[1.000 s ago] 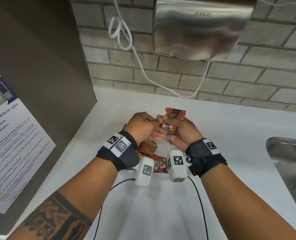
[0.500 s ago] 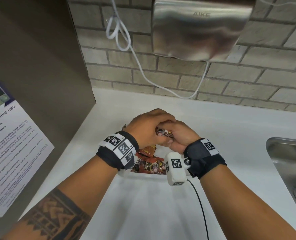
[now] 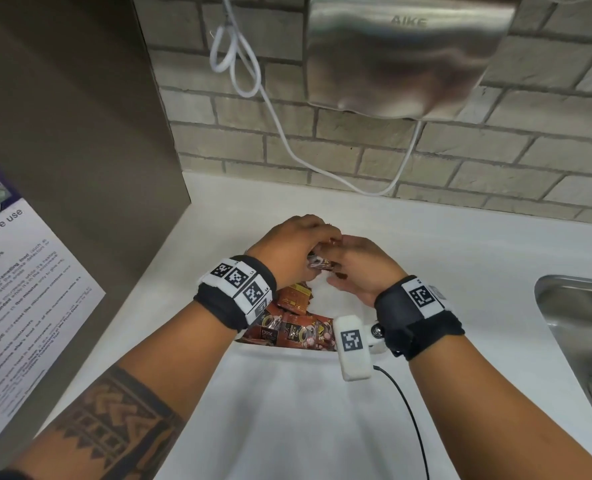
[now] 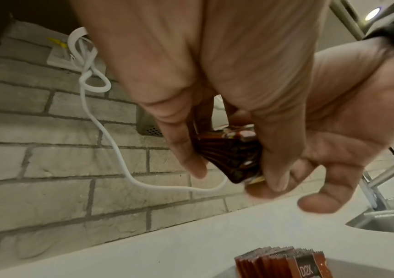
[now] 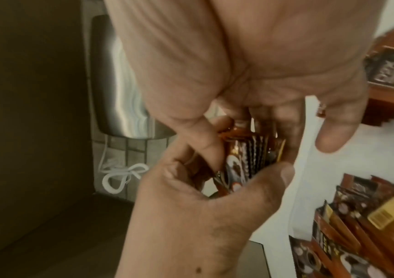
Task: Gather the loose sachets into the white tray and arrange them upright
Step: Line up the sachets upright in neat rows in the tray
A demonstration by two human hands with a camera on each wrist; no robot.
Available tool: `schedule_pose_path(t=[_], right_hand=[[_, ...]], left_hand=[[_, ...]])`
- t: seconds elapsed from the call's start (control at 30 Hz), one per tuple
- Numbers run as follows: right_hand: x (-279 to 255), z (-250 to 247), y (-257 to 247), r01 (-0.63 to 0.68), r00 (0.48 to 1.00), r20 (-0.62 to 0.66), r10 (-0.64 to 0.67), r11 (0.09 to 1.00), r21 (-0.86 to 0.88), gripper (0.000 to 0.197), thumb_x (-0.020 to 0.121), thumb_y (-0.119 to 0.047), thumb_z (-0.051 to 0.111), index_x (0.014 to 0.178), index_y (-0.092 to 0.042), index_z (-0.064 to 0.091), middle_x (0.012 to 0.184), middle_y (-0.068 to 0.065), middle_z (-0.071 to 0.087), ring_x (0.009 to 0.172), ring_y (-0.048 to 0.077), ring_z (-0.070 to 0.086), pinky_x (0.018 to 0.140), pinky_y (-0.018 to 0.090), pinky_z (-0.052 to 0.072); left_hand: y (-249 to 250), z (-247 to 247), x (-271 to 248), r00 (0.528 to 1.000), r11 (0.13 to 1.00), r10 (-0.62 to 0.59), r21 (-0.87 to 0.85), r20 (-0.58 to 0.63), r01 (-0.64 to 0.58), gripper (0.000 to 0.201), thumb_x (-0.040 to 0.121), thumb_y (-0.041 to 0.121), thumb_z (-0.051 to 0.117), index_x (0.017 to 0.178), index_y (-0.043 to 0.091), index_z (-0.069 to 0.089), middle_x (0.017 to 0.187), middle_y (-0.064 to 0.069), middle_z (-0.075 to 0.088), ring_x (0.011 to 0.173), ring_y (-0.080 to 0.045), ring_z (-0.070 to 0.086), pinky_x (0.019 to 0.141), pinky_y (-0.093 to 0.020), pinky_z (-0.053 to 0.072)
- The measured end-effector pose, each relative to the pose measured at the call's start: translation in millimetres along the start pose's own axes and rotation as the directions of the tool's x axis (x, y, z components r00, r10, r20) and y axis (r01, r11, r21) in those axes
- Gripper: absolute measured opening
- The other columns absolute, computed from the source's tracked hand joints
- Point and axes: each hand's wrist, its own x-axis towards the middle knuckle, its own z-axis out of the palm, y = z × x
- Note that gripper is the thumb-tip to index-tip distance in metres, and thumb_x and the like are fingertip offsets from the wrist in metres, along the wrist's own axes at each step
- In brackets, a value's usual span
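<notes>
A small bundle of brown and orange sachets [image 3: 319,263] is held between both hands above the far end of the white tray [image 3: 287,352]. My left hand [image 3: 298,247] curls over it from the left, and its fingers pinch the sachets' edges [image 4: 231,156]. My right hand [image 3: 356,265] grips the same bundle [image 5: 250,156] from the right, thumb and fingers either side. More sachets [image 3: 287,330] fill the tray, several of them upright in a row [image 4: 279,263], with one orange sachet [image 3: 292,299] lying flat on top.
A steel sink [image 3: 582,341] with a tap [image 4: 386,173] lies to the right. A steel hand dryer [image 3: 402,53] and its white cable [image 3: 287,133] hang on the brick wall. A brown panel [image 3: 62,133] with a microwave notice [image 3: 17,306] stands on the left.
A sachet that stuck up from my right hand a second ago is now tucked into the bundle. My left hand has closed over it, and both hands stay pressed together above the tray.
</notes>
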Motion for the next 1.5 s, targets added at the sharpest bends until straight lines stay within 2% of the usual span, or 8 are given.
schedule_pose_path(t=[0.13, 0.27, 0.43, 0.57, 0.77, 0.93, 1.27, 1.5], right_hand=[[-1.3, -12.3, 0.3, 0.048, 0.999, -0.009, -0.048, 0.997, -0.053, 0.025, 0.076, -0.032, 0.079, 0.097, -0.019, 0.078, 0.102, 0.006, 0.077, 0.104, 0.03, 0.068, 0.09, 0.045, 0.05], [-9.4, -24.8, -1.7, 0.057, 0.998, 0.033, -0.057, 0.998, -0.001, 0.025, 0.083, -0.02, 0.074, 0.107, -0.013, 0.076, 0.109, 0.009, 0.075, 0.112, 0.029, 0.066, 0.09, 0.042, 0.048], [-19.9, -20.8, -2.3, 0.099, 0.99, 0.091, -0.108, 0.99, 0.097, 0.036, 0.086, -0.013, 0.071, 0.119, -0.001, 0.068, 0.117, 0.022, 0.069, 0.101, 0.033, 0.065, 0.081, 0.035, 0.049], [-24.7, -20.8, -0.3, 0.147, 0.984, 0.084, -0.159, 0.981, 0.126, 0.044, 0.08, -0.012, 0.073, 0.122, -0.002, 0.066, 0.12, 0.022, 0.068, 0.112, 0.037, 0.066, 0.095, 0.048, 0.053], [-32.0, -21.4, 0.4, 0.182, 0.981, 0.069, -0.18, 0.983, -0.017, 0.037, 0.087, -0.016, 0.072, 0.123, -0.008, 0.065, 0.116, 0.014, 0.071, 0.112, 0.032, 0.067, 0.101, 0.062, 0.047], [-39.4, -39.1, -19.9, 0.221, 0.941, -0.121, -0.317, 0.842, -0.491, 0.05, 0.084, -0.026, 0.078, 0.129, -0.027, 0.057, 0.116, -0.003, 0.055, 0.088, 0.006, 0.06, 0.067, 0.023, 0.051], [-28.8, -53.0, -46.6, 0.314, 0.934, 0.061, -0.353, 0.723, -0.615, 0.011, 0.08, -0.017, 0.082, 0.082, -0.025, 0.074, 0.072, -0.013, 0.064, 0.068, 0.002, 0.059, 0.072, 0.022, 0.048], [-28.0, -63.0, -50.2, 0.313, 0.942, 0.112, -0.316, 0.709, -0.632, 0.007, 0.09, -0.023, 0.072, 0.088, -0.03, 0.073, 0.082, -0.006, 0.072, 0.079, 0.014, 0.067, 0.087, 0.038, 0.056]], left_hand=[[3.8, -3.3, 3.2, 0.997, 0.973, -0.082, -0.218, -0.007, 0.078, 0.109, 0.064, 0.029, 0.092, 0.154, 0.038, 0.03, 0.14, 0.007, 0.047, 0.123, -0.009, 0.047, 0.102, -0.02, 0.039], [0.8, -5.8, 7.2, 0.949, 0.632, -0.309, -0.731, 0.07, 0.259, 0.135, 0.055, 0.047, 0.093, 0.156, 0.045, 0.003, 0.156, 0.007, 0.028, 0.135, -0.014, 0.043, 0.108, -0.034, 0.044], [14.5, 3.4, 5.8, 0.945, -0.036, -0.206, -0.967, 0.256, 0.254, 0.069, 0.07, 0.0, 0.075, 0.127, 0.028, 0.049, 0.127, -0.007, 0.057, 0.107, -0.026, 0.061, 0.09, -0.047, 0.054], [18.6, 14.5, 4.0, 0.953, -0.291, -0.026, -0.914, 0.303, 0.283, 0.046, 0.08, -0.007, 0.06, 0.116, 0.022, 0.06, 0.124, -0.019, 0.054, 0.109, -0.039, 0.057, 0.096, -0.07, 0.045], [22.1, 19.3, 4.1, 0.958, -0.207, -0.039, -0.94, 0.283, 0.269, 0.041, 0.084, 0.0, 0.059, 0.119, 0.021, 0.063, 0.123, -0.018, 0.057, 0.109, -0.036, 0.059, 0.098, -0.062, 0.046], [20.4, 18.1, 2.2, 0.946, -0.115, -0.132, -0.952, 0.296, 0.282, 0.033, 0.094, -0.001, 0.057, 0.117, 0.022, 0.06, 0.119, -0.018, 0.063, 0.106, -0.034, 0.063, 0.074, -0.044, 0.06], [28.2, 24.7, 1.2, 0.941, 0.13, -0.168, -0.94, 0.293, 0.316, 0.041, 0.078, 0.005, 0.077, 0.11, 0.021, 0.057, 0.094, 0.005, 0.069, 0.085, -0.02, 0.072, 0.068, -0.038, 0.062], [27.9, 26.1, 0.4, 0.956, 0.226, -0.162, -0.934, 0.244, 0.277, 0.049, 0.081, -0.003, 0.077, 0.121, 0.017, 0.057, 0.106, -0.001, 0.071, 0.095, -0.02, 0.071, 0.071, -0.037, 0.062]])
